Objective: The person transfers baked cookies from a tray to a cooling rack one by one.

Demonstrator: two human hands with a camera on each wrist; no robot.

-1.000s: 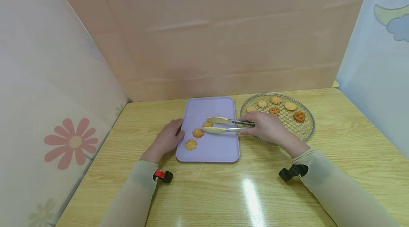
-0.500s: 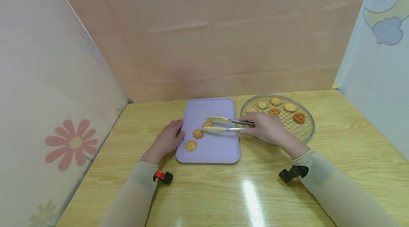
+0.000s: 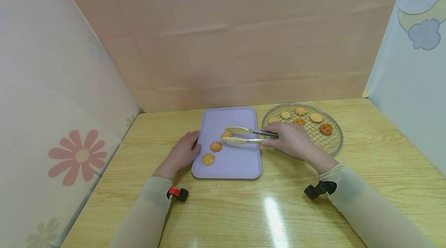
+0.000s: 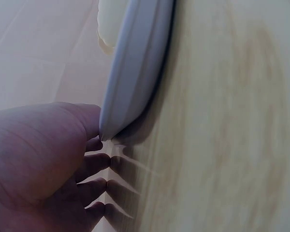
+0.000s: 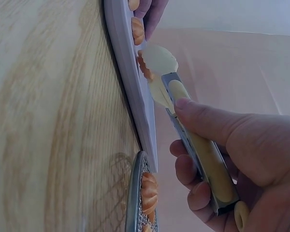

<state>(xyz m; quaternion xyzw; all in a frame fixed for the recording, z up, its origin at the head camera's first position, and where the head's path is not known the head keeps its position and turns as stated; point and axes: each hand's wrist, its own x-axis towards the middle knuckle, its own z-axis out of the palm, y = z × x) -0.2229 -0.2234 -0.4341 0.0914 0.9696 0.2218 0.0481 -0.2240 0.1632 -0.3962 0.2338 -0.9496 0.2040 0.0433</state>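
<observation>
In the head view, my left hand (image 3: pixel 182 149) rests at the left edge of the lilac tray (image 3: pixel 237 166). Seen from the left wrist, its thumb touches the tray's rim and the other fingers lie apart on the table. My right hand (image 3: pixel 290 138) grips the tongs (image 3: pixel 256 141), thumb on one arm and fingers curled round the other. The tongs' cream tips lie over the tray on both sides of a cookie (image 3: pixel 227 135), partly covering it. Below it on the tray are a flower-shaped cookie (image 3: pixel 216 147) and a paler one (image 3: pixel 208 159).
Right of the tray, partly behind my right hand, stands a round wire rack (image 3: pixel 336 148). It bears several cookies, among them a flat round one (image 3: pixel 316 117) and a dark lattice one (image 3: pixel 326 129). A brown panel (image 3: pixel 244 46) closes off the table's back.
The tongs' tips have parted slightly, and more of the cookie shows between them. Both hands keep their places.
</observation>
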